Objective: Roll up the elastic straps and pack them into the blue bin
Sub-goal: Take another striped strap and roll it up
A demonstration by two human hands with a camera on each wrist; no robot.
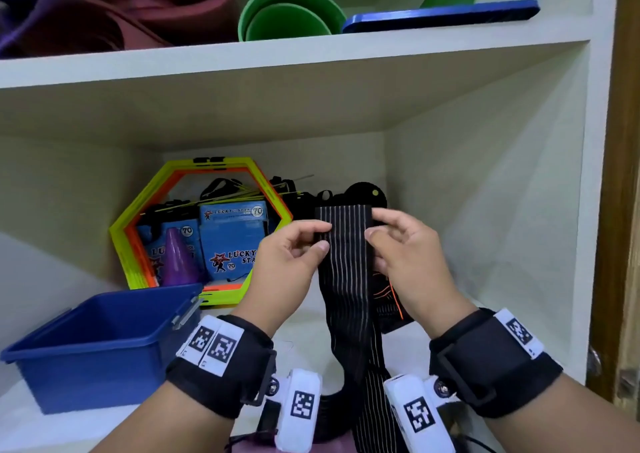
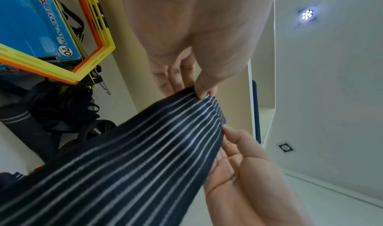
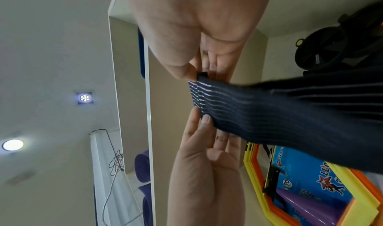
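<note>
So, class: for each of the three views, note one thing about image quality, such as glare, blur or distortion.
Head view: wide-angle bending curves the shelf board; the striped strap is fairly sharp. Left wrist view: a ceiling light flares, and the nearest part of the strap is smeared. Right wrist view: two ceiling lights bloom, and the palm of the right hand is soft.

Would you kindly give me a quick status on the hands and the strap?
Both hands, left hand and right hand, pinch the striped strap at its top end. Not yet rolled, tail hanging. Blue bin open at left, nothing blocking.
</note>
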